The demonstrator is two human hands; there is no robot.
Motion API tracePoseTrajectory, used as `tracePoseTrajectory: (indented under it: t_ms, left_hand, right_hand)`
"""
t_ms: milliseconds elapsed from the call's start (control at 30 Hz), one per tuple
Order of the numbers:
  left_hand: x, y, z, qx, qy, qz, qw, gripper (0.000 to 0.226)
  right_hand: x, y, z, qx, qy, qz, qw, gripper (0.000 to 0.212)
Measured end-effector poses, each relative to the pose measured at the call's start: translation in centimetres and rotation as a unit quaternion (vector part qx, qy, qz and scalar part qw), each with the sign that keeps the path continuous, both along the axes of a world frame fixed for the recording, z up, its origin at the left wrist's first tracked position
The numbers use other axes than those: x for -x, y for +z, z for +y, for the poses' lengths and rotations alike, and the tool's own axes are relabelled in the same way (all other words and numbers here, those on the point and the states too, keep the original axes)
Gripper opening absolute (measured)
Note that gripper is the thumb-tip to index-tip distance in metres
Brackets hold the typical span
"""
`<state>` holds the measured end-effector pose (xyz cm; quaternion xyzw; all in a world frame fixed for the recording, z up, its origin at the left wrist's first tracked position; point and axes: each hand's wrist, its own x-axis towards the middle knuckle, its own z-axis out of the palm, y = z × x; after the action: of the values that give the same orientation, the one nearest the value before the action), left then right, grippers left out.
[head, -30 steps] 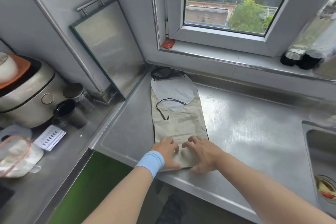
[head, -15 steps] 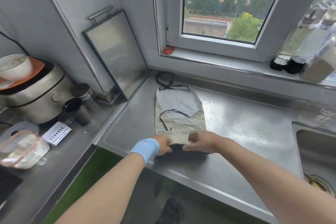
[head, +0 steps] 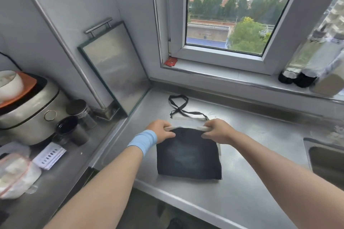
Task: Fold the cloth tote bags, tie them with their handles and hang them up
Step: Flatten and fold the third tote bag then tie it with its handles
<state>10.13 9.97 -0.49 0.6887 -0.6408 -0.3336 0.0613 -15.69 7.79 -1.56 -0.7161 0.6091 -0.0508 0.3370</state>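
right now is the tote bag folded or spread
Folded: the tote bag lies doubled over, left hand and right hand gripping its fold; handles loose.

A cloth bag (head: 188, 154) lies on the shiny metal table (head: 260, 163), dark side up. The left hand (head: 161, 131) and the right hand (head: 217, 131) each grip its far edge, which is pale and rolled over. The black handles (head: 178, 106) lie crossed past the hands, near the window (head: 232, 24). A blue band (head: 143, 140) is on the left wrist.
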Motion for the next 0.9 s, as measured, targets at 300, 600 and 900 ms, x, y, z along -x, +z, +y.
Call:
tracePoseTrajectory:
  t_ms: [300,600,900]
  left_hand:
    - [0.8,-5.4,-8.4,-0.013,0.003,0.014,1.0,0.025]
    - [0.6,-10.4,-14.2,0.024,-0.044,-0.102,0.994,0.017]
    - [4.2,-12.7,-11.4,0.116,-0.239,-0.175,0.948,0.066]
  right_hand:
    - [0.3,-6.7,-6.5,-0.016,-0.046,0.014,0.999,0.021]
    - [-0.7,-9.6,-11.7,0.087,-0.03,0.177,0.98,0.02]
    - [-1.8,-11.5,-11.7,0.163,0.018,0.231,0.959,0.048]
